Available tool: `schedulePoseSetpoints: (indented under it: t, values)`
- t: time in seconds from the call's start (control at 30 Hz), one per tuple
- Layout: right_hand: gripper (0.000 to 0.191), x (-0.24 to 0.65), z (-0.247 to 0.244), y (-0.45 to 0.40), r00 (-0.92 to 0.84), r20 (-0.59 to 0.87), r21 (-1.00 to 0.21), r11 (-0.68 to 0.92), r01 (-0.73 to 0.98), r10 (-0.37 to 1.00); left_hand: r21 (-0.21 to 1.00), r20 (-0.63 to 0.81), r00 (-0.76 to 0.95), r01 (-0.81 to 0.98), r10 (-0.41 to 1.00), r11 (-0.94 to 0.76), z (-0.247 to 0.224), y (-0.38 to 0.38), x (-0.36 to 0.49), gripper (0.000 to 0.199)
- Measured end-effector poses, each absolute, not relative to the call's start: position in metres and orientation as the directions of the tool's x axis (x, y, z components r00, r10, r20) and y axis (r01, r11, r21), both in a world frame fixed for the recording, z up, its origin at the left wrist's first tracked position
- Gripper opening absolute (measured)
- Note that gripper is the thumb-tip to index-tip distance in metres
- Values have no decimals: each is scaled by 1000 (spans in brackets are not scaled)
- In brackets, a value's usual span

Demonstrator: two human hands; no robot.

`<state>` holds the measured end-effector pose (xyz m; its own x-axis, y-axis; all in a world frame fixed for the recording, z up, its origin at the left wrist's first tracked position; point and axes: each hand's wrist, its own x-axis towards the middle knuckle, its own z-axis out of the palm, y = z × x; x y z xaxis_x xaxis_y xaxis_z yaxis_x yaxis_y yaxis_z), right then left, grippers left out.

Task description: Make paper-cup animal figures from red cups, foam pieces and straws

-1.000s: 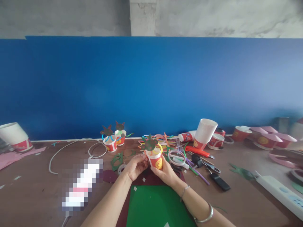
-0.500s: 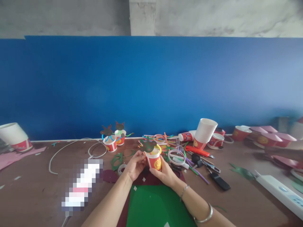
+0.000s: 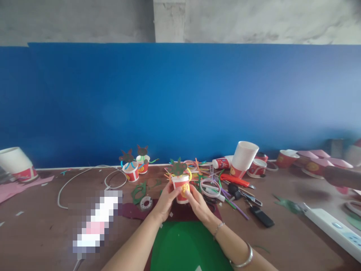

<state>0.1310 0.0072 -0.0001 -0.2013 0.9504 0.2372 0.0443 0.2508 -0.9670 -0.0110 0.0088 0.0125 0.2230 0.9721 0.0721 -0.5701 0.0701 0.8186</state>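
Observation:
Between my two hands is a red and white paper cup [image 3: 180,186] with a gold pattern, held upright over dark red paper. A dark green and brown paper cutout [image 3: 177,168] rises above its rim, and a yellow strip [image 3: 190,174] curves at its right side. My left hand [image 3: 167,199] is closed round the cup's left side, thumb on the front. My right hand [image 3: 197,203] closes on its right side, thumb also in front. Below lies a green sheet [image 3: 186,244]. Two cups with similar cutouts, one [image 3: 131,171] with blue strips, stand behind to the left.
Coloured strips [image 3: 197,169] lie behind the cup. Further right are a stack of cups [image 3: 244,158], an orange cutter [image 3: 234,180], keys [image 3: 236,191] and a power strip [image 3: 335,229]. A tape roll [image 3: 146,203] lies near my left hand. A blurred arm shows at the far right.
The held cup has turned and shifted slightly left. My left hand has moved its thumb onto the cup's front, and the tape roll is more visible. A blurred arm has appeared at the right.

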Motion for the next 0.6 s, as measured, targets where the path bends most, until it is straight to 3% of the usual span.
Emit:
schedulePoseSetpoints:
  t: [0.17, 0.4, 0.6]
  values:
    - [33, 137, 2, 16, -12, 169, -969, 164, -183, 986, 806, 14, 264, -573, 964, 145, 15, 10, -14, 48]
    - [26, 141, -1, 22, -113, 55, -856, -12, -517, 992, 799, 22, 339, -571, 941, 187, 15, 11, -16, 49]
    - [20, 146, -4, 26, -250, 38, -805, -118, -581, 967, 799, 12, 360, -565, 933, 208, 15, 10, -18, 46]
